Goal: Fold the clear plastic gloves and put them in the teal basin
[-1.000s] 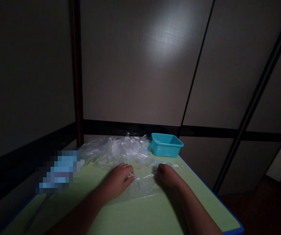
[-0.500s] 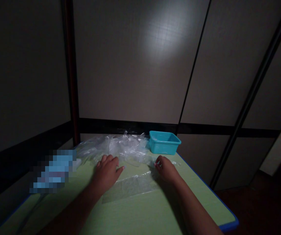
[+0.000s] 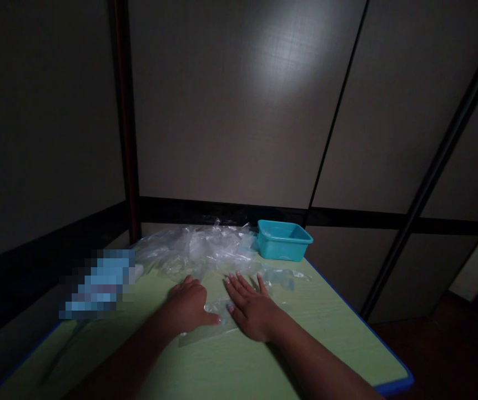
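A flat strip of clear plastic (image 3: 209, 332) lies on the green table (image 3: 326, 322) between and under my hands. My right hand (image 3: 251, 308) rests on it with the fingers spread, holding nothing. My left hand (image 3: 191, 306) is at the strip's left part, thumb stretched out to the right over the plastic and apart from the other fingers, which are bent and partly hidden. Behind the hands, a pile of crumpled clear plastic (image 3: 205, 244) covers the far side of the table. Another small clear piece (image 3: 282, 275) lies beyond my right hand.
An open turquoise basket (image 3: 282, 250) stands at the far right corner, beside the pile. At the left edge is a blurred-out blue object (image 3: 103, 280). Dark panelled doors (image 3: 230, 111) rise right behind the table, which has a blue rim (image 3: 392, 385).
My right hand has moved left and nearer, from bent fingers beside the small far piece to spread fingers on the strip. My left hand has come slightly nearer and to the right.
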Available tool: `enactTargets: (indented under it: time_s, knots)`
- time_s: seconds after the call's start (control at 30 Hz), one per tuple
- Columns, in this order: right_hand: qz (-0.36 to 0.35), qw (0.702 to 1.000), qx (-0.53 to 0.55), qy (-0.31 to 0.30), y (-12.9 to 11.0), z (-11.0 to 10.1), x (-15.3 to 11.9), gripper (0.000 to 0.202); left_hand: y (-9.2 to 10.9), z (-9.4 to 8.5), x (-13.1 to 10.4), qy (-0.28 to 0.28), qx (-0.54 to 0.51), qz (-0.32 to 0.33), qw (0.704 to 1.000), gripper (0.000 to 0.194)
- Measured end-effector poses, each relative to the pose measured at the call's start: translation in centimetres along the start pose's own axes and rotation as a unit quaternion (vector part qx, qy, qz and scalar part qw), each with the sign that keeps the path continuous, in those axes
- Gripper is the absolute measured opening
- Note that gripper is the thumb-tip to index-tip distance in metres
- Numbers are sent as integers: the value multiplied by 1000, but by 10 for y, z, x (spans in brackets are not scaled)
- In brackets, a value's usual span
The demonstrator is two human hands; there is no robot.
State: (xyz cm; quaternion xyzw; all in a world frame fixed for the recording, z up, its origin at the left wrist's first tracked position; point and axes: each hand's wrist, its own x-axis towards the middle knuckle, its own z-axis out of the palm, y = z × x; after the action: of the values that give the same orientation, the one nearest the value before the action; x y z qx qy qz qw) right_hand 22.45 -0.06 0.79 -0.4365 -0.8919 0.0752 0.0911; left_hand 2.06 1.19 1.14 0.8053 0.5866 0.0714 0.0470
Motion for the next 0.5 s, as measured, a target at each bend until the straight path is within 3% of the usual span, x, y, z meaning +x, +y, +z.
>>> enactTargets:
  time_s: [0.2,0.33,0.43,0.5]
  knots:
    - [11,1000,-5,-8,-2,3,-1,55,-2,0,1,-7,-16,-3,1000,44]
    - [22,999,-3,41,3,-4,1,51,6,-6,0,73,-26,7,997,32]
    - [100,984,-27,145,19,-18,1,39,20,-13,-6,147,-70,73,984,22]
    - [174,967,-59,176,37,-27,-1,27,29,-17,-11,130,-110,167,971,17]
